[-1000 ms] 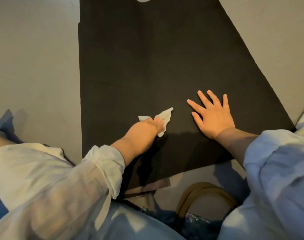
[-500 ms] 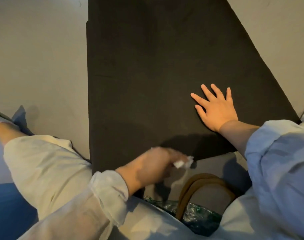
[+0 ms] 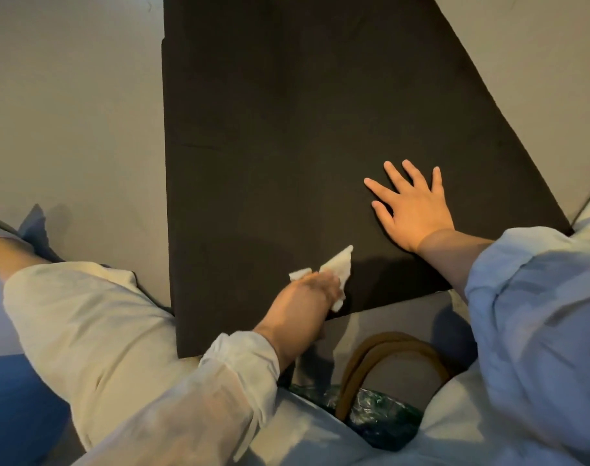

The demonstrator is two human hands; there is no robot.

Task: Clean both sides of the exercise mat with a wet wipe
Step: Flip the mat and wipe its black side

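- Since half a second ago, the left hand (image 3: pixel 315 290) has swung the wet wipe (image 3: pixel 337 267) from the mat's near edge back onto the black exercise mat (image 3: pixel 287 129), which lies flat on the floor (image 3: pixel 68 112).
- Left grip: fingers curled around the bunched wipe, its ends poking out.
- Right hand (image 3: pixel 413 208) lies flat with fingers spread, pinning the mat.
- Best done, I judge, with overlapping strokes and steady pressure while that palm stops the mat sliding.
- Count: one mat, one wipe, two hands, one bag with brown handles (image 3: pixel 384 361).
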